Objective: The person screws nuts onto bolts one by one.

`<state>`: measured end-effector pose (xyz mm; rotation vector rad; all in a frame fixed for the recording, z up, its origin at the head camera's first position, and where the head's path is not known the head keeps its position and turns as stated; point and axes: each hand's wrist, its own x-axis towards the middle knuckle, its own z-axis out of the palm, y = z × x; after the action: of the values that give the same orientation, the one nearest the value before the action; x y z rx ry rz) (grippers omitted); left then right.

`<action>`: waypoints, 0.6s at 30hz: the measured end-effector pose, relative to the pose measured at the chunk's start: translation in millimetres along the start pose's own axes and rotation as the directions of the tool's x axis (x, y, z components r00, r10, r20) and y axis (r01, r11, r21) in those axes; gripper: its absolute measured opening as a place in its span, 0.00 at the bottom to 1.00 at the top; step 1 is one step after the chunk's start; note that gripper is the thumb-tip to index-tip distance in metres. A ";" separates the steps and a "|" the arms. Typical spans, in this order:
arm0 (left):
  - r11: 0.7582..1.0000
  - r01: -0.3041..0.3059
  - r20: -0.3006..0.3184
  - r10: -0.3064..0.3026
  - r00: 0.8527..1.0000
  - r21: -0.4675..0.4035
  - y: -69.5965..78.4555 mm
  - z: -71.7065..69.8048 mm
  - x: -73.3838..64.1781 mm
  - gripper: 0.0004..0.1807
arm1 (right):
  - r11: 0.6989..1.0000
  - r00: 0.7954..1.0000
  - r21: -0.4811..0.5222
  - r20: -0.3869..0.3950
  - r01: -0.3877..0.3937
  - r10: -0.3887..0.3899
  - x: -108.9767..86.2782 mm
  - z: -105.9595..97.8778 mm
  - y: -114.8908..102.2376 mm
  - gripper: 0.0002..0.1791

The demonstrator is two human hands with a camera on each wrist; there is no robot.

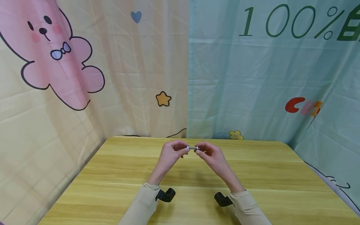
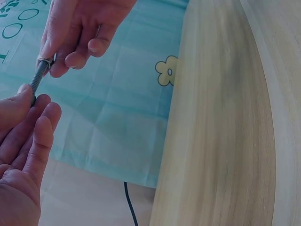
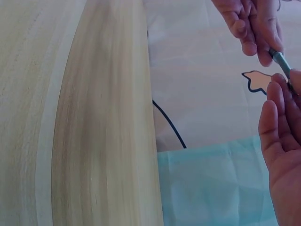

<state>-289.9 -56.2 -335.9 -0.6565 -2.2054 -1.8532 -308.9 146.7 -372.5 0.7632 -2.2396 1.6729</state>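
A threaded metal bolt is held nearly level between the two hands, above the far part of the table. My left hand pinches one end of it between thumb and fingers. At the other end, my right hand pinches a nut that sits around the shank. Bare thread shows between the hands in the left wrist view. Fingertips partly cover both ends. In the right wrist view the bolt runs aslant between the fingertips, its far end hidden.
The wooden table lies beneath both forearms. Printed curtains hang close behind its back edge and at both sides. A dark cable hangs past the table's edge. Each wrist wears a black camera mount.
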 end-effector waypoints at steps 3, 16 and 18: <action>1.000 0.002 -0.003 -0.002 1.000 -0.001 0.2 0.3 0.1 0.06 | 1.000 1.000 -0.002 -0.005 -0.016 0.016 -0.1 0.4 -1.2 0.11; 1.000 -0.011 -0.002 0.011 1.000 0.010 -1.4 2.4 1.0 0.06 | 0.994 0.992 -0.016 -0.055 -0.112 0.111 1.2 2.2 -1.3 0.15; 1.000 -0.004 -0.003 0.004 1.000 0.008 -2.4 2.2 0.7 0.06 | 0.996 0.995 -0.017 -0.047 -0.086 0.085 1.0 1.8 -1.2 0.16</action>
<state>-291.3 -54.2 -338.2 -0.6559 -2.2070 -1.8419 -308.8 144.5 -371.7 0.6260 -2.2835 1.6871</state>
